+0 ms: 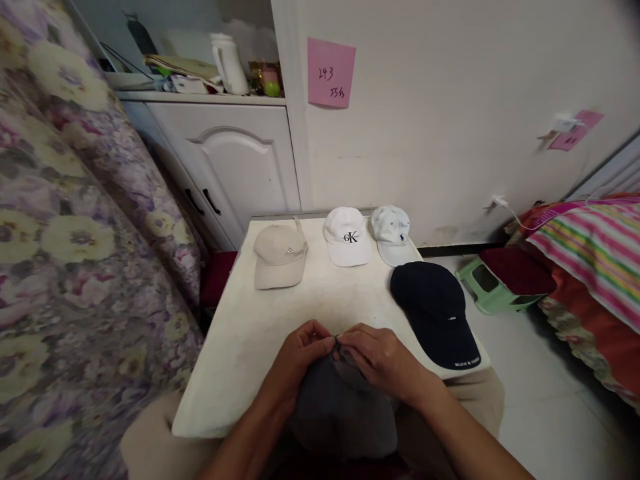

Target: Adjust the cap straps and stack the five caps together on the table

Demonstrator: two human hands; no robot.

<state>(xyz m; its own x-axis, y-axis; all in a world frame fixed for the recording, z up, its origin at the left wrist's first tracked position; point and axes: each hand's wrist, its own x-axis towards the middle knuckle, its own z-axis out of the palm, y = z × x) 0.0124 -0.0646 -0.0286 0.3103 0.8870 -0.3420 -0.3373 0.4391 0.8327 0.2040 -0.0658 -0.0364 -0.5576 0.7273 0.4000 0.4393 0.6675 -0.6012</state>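
Both my hands meet at the near edge of a small white table (240, 347). My left hand (300, 357) and my right hand (383, 360) pinch the top of a grey cap (340, 407), which lies partly on the table edge and partly over my lap. Their fingertips touch at the cap's back. Beyond them on the table lie a beige cap (280, 257) at the far left, a white cap with a black logo (347, 237), a pale blue-white cap (393, 233), and a navy cap (437, 310) at the right edge.
A floral curtain (65, 220) hangs along the left. White cabinet doors (230, 160) stand behind the table, with a shelf of clutter above. A green stool (493, 287) with a dark red cushion and a striped bed (595, 260) sit on the right. A pink note (330, 72) is on the wall.
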